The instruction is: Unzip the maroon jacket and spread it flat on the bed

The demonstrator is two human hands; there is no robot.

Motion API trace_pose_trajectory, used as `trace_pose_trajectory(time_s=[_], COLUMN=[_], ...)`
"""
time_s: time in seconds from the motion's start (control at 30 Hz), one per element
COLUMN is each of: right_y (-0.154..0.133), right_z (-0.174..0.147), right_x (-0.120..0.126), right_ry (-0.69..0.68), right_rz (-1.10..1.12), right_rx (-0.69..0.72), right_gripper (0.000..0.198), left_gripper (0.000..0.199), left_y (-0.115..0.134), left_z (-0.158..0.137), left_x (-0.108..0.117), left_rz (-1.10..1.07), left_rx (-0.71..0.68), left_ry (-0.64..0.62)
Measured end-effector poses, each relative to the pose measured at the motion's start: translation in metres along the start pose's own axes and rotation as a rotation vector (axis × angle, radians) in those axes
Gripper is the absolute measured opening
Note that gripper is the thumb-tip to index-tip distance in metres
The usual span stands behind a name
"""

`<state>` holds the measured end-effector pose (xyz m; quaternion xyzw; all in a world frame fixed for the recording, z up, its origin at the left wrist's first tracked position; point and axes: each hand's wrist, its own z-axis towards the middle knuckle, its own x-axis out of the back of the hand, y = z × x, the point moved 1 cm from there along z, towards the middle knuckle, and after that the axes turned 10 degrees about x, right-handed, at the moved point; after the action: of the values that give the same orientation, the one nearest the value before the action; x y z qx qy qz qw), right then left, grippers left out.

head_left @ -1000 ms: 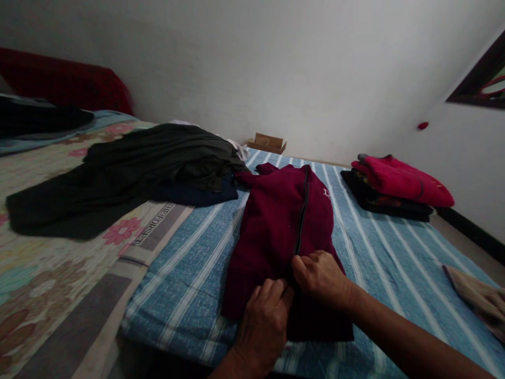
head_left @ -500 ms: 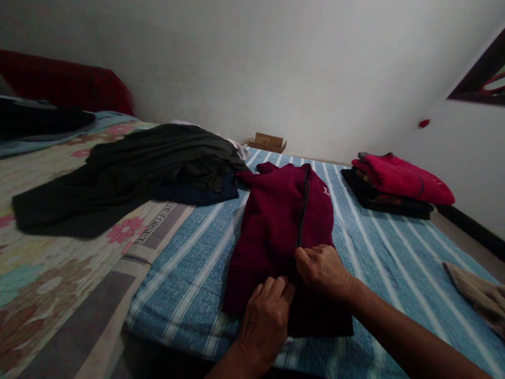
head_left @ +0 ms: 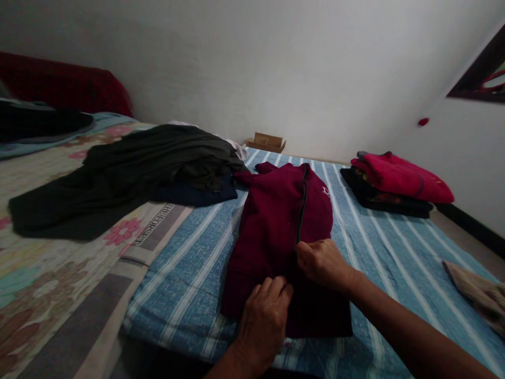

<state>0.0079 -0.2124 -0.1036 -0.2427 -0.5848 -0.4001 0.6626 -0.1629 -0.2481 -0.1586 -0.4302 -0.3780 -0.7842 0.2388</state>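
Observation:
A maroon zip-up jacket [head_left: 272, 226] lies front side up on the blue striped bedsheet [head_left: 189, 258], its hem toward me. Its dark zipper [head_left: 303, 210] runs down the front, and a small white logo shows on the chest. My right hand [head_left: 325, 266] is closed in a pinch on the zipper, partway down; the pull itself is hidden by the fingers. Lower and to the left, my left hand [head_left: 266, 313] presses its curled fingers onto the jacket near the hem, gripping the cloth by the zipper line.
Dark green clothing [head_left: 158, 163] is heaped on the left over a navy garment [head_left: 201, 190]. Folded pink cloth [head_left: 402, 176] tops a black pile at the right. A cardboard box [head_left: 268, 142] stands by the wall. Tan cloth [head_left: 473, 289] lies at the right edge.
My right hand has shifted slightly up along the zipper. The left hand stays at the hem, and the jacket lies as before.

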Motion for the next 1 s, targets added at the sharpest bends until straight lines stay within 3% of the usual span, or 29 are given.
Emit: trace_pose_trajectory(time_s=[0.1, 0.27, 0.37, 0.6, 1.0], right_y=[0.005, 0.014, 0.014, 0.003, 0.008], right_z=[-0.003, -0.003, -0.002, 0.0, 0.001], right_x=[0.005, 0.01, 0.008, -0.01, -0.023], right_ry=[0.008, 0.022, 0.002, -0.037, -0.006], right_rz=[0.042, 0.081, 0.082, 0.048, 0.058], right_rx=[0.007, -0.016, 0.006, 0.125, 0.111], right_gripper=[0.017, 0.018, 0.015, 0.011, 0.01], left_gripper=[0.026, 0.021, 0.026, 0.034, 0.036], left_y=[0.003, 0.016, 0.021, 0.011, 0.007], left_z=[0.004, 0.021, 0.03, 0.028, 0.026], left_x=[0.003, 0.004, -0.003, -0.014, -0.012], left_rz=[-0.027, -0.017, 0.088, 0.242, 0.181], left_rx=[0.011, 0.04, 0.05, 0.056, 0.075], left_ry=[0.028, 0.251, 0.309, 0.133, 0.05])
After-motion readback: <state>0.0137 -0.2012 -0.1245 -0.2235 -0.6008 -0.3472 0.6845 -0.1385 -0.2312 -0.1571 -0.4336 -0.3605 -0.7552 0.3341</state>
